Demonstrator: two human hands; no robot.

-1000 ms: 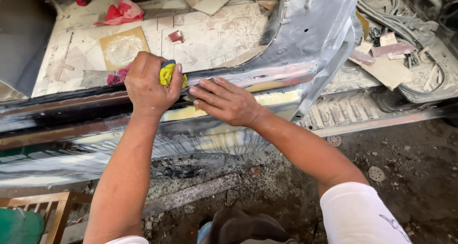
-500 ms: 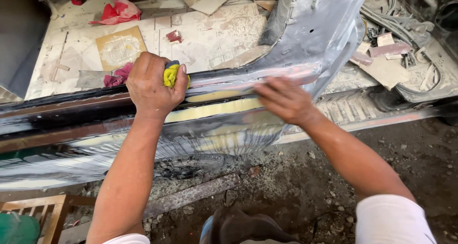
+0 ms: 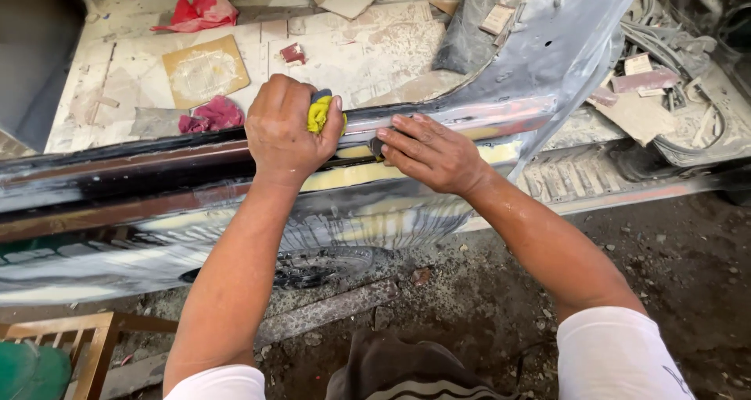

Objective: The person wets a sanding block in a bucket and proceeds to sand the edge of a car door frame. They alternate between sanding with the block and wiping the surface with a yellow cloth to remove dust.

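Right hand (image 3: 434,153) slid back leftward, flat on sill (image 3: 156,177); left hand (image 3: 288,130) clamps sponge (image 3: 319,112).

Soft, even daylight fills the view — bright enough to show fine grit on the ground, with no hard-edged shadows. The bare metal sill (image 3: 469,126) carries pale sheen and streaky reflections rather than sharp glare. The upper left corner falls into dim grey shade. The forearms cast only faint, diffuse shadows. Focus holds sharp across the centre; the wide lens bends straight lines slightly towards the edges — the lower corners look a little softer.
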